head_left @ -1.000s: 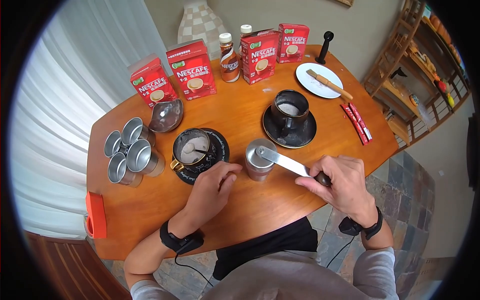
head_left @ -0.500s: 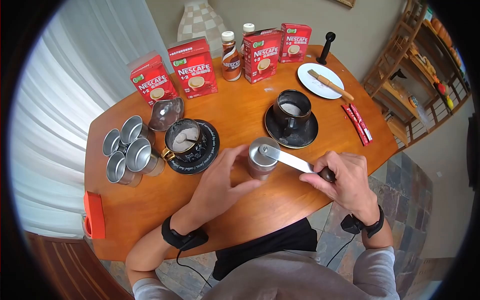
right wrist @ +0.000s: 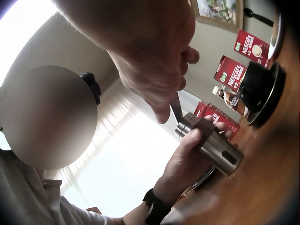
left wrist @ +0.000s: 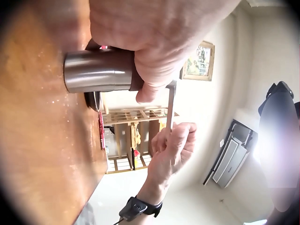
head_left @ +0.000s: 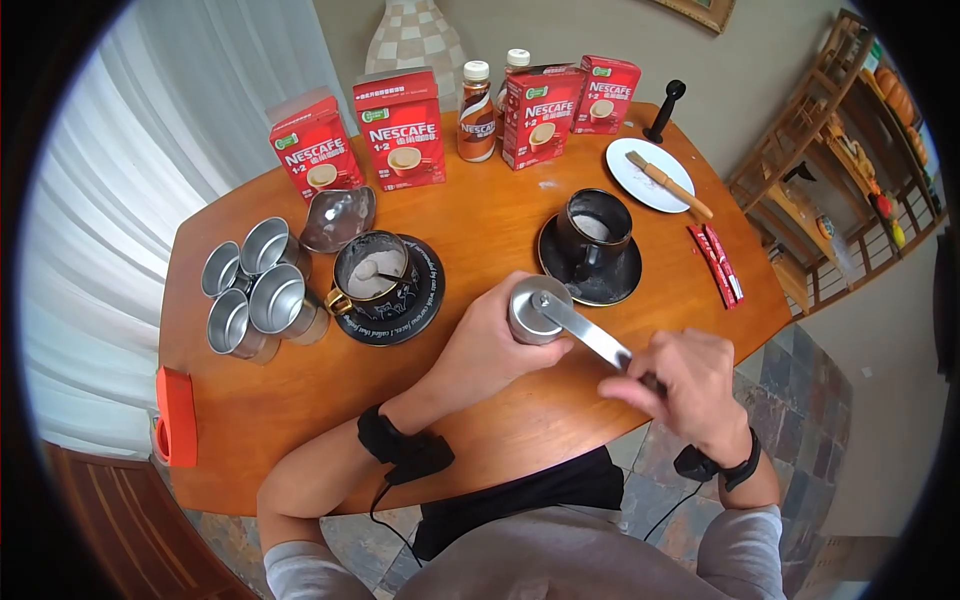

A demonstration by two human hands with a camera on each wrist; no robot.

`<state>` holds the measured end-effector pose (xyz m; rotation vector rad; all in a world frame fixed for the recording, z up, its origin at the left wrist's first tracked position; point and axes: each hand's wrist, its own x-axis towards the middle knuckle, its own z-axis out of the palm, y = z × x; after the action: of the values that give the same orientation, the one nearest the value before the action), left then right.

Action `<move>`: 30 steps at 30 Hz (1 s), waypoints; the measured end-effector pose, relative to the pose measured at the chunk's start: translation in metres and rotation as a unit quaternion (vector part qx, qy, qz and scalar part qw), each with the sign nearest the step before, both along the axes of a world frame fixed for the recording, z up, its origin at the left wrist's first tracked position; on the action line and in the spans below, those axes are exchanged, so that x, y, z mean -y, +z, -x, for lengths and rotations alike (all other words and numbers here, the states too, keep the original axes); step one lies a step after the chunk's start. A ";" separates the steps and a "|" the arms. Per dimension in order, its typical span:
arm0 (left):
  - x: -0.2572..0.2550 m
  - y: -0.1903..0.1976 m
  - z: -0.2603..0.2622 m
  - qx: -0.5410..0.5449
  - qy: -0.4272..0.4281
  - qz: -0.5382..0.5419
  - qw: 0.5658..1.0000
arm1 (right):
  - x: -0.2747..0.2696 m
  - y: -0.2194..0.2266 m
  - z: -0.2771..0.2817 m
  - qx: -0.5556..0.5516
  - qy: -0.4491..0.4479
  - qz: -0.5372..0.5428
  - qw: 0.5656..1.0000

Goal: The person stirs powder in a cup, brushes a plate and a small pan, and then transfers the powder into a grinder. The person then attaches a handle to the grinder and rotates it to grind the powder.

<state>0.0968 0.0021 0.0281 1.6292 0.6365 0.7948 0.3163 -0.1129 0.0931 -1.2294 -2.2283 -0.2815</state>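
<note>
A steel manual coffee grinder stands near the table's front middle. My left hand grips its body, fingers wrapped round the band below the lid. From the lid a flat metal crank reaches to the right. At its end my right hand holds the dark knob, mostly hidden by the fingers. In the left wrist view the grinder's lower body shows below the hand, its base close over the wood. Left of it, a black cup with a gold handle holds pale powder and a spoon, on a lettered black saucer.
Behind the grinder, another black cup with powder sits on a saucer. Several steel cups cluster at the left. Red Nescafe boxes and bottles line the back. A brush lies across a white plate; red sachets lie right.
My left hand has moved right and taken hold of the grinder's body. The right hand, still on the crank knob, has swung it slightly toward me. The cup and saucer at left have shifted left.
</note>
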 end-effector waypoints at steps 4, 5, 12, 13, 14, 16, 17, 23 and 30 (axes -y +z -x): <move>0.007 0.001 -0.006 0.003 0.009 0.022 1.000 | 0.012 0.017 0.034 0.147 0.077 -0.026 0.986; 0.009 0.002 -0.007 0.001 0.013 0.025 1.000 | 0.009 0.015 0.047 0.140 0.108 -0.046 0.983; 0.012 -0.002 -0.010 0.013 0.007 -0.009 1.000 | -0.061 0.018 0.133 0.206 0.127 -0.056 0.969; 0.012 -0.005 -0.011 0.025 0.001 -0.016 1.000 | -0.081 0.023 0.134 0.197 0.161 -0.043 0.966; 0.011 -0.007 -0.013 0.037 -0.007 -0.023 0.999 | -0.108 0.022 0.132 0.202 0.164 -0.037 0.965; 0.012 -0.009 -0.016 0.062 -0.023 -0.036 0.997 | -0.160 0.019 0.125 0.226 0.140 -0.032 0.963; 0.014 -0.007 -0.011 -0.024 0.056 -0.063 0.996 | -0.171 0.029 0.110 0.237 0.118 -0.027 0.964; 0.014 0.003 -0.009 -0.004 0.036 0.003 0.999 | -0.145 0.030 0.003 0.145 -0.095 0.122 0.977; 0.014 0.000 -0.009 0.024 0.034 0.005 0.999 | 0.000 0.009 -0.020 0.050 -0.138 0.106 0.983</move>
<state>0.1054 -0.0122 0.0286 1.5814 0.6623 0.8764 0.3363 -0.1126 0.1021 -1.6775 -2.2146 -0.2200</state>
